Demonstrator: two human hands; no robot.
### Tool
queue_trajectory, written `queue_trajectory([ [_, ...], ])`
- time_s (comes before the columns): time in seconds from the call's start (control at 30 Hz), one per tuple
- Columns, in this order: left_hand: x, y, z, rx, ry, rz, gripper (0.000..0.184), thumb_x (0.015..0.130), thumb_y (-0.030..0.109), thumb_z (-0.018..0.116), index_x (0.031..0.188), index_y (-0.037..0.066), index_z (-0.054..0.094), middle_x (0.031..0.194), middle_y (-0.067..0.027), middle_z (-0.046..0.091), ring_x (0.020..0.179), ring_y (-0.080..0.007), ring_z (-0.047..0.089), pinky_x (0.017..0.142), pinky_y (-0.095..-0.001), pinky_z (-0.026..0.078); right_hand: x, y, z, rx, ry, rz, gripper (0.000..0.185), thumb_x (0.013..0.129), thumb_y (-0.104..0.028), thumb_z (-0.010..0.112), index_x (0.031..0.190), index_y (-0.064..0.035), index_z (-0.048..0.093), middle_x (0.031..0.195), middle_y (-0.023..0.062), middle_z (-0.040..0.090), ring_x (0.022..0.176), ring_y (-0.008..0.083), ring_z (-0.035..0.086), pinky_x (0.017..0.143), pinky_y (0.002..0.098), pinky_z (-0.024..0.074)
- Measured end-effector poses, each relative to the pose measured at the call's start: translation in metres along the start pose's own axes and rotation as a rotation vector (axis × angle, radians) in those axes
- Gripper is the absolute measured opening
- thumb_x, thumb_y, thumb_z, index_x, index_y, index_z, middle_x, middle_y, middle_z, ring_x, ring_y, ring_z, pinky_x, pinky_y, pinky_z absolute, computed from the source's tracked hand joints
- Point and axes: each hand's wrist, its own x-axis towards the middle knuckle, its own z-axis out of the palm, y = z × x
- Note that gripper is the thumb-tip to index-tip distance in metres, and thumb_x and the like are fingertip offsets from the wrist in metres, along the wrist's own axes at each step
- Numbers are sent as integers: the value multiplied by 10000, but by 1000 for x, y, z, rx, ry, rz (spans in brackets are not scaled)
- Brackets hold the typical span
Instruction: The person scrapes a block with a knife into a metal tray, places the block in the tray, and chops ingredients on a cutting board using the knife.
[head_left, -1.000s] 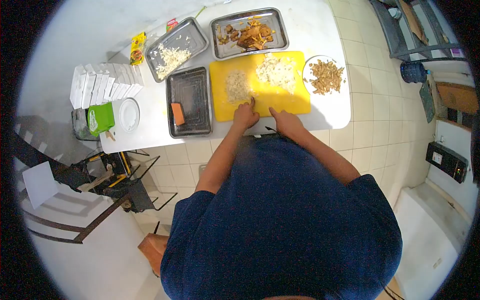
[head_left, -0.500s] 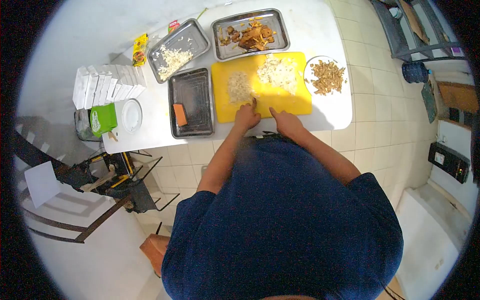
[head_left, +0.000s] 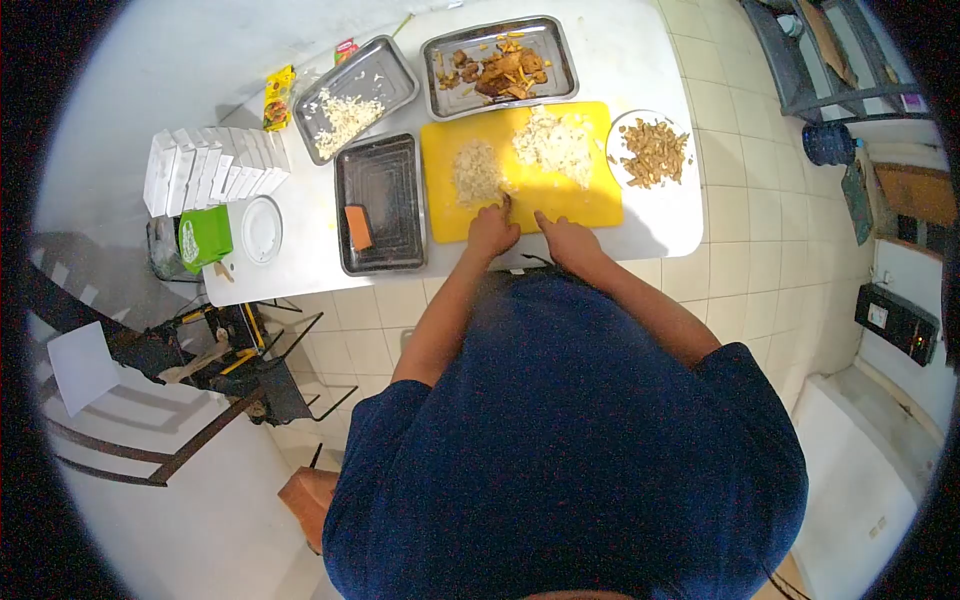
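Note:
A yellow cutting board point(head_left: 455, 222) lies at the table's front edge. Two piles of pale chopped food are on it: a finer pile point(head_left: 477, 172) at left and a coarser pile point(head_left: 555, 145) at right. My left hand point(head_left: 494, 231) rests at the board's front edge, index finger stretched toward the finer pile, the other fingers curled. Beside it, my right hand point(head_left: 573, 243) also has its index finger extended over the board, pointing up and left. I see nothing held in either hand. The undersides of both hands are hidden.
Left of the board, a dark metal tray point(head_left: 385, 240) holds an orange block point(head_left: 358, 228). Behind are a tray point(head_left: 400, 65) of pale pieces and a tray point(head_left: 435, 50) of browned food. A white plate point(head_left: 622, 125) of brown pieces stands right; white boxes point(head_left: 205, 170) stand left.
Both hands stay almost in place over the board's front edge. The whole view has shifted very slightly, and the food piles look the same.

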Motion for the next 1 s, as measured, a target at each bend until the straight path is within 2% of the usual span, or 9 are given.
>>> queue_trajectory([
  [0.27,0,2,-3,12,-14,-11,765,800,334,571,1488,58,384,1052,-217,636,1004,-384,606,848,-488,525,-9,-3,-5,-37,10,27,503,923,-106,464,1422,-47,441,914,229,651,804,394,678,674,516,560],
  [0.47,0,1,0,15,-5,11,752,799,335,583,1480,68,405,1051,-219,633,1008,-384,604,852,-490,524,-1,-2,5,-31,110,-10,484,920,-119,474,1399,-50,459,875,212,635,794,395,666,675,510,559],
  [0.57,0,0,1,-7,6,1,753,805,341,588,1483,72,400,1053,-210,633,1011,-389,601,865,-494,520,3,-2,7,-54,88,-3,556,895,-86,502,1442,-96,411,917,218,625,757,387,664,643,495,539],
  [0.67,0,-2,3,-25,7,-13,757,809,341,593,1485,66,393,1066,-203,631,1023,-388,597,870,-498,518,-2,-4,-1,13,75,-18,494,913,-116,479,1401,-45,453,905,239,642,796,407,671,671,529,551],
  [1.0,-3,4,-4,-3,-10,-14,764,820,342,594,1492,49,377,1099,-206,625,1045,-381,586,874,-490,514,-10,-8,-4,-21,79,9,507,920,-125,474,1421,-55,444,895,237,637,757,391,675,655,515,559],
])
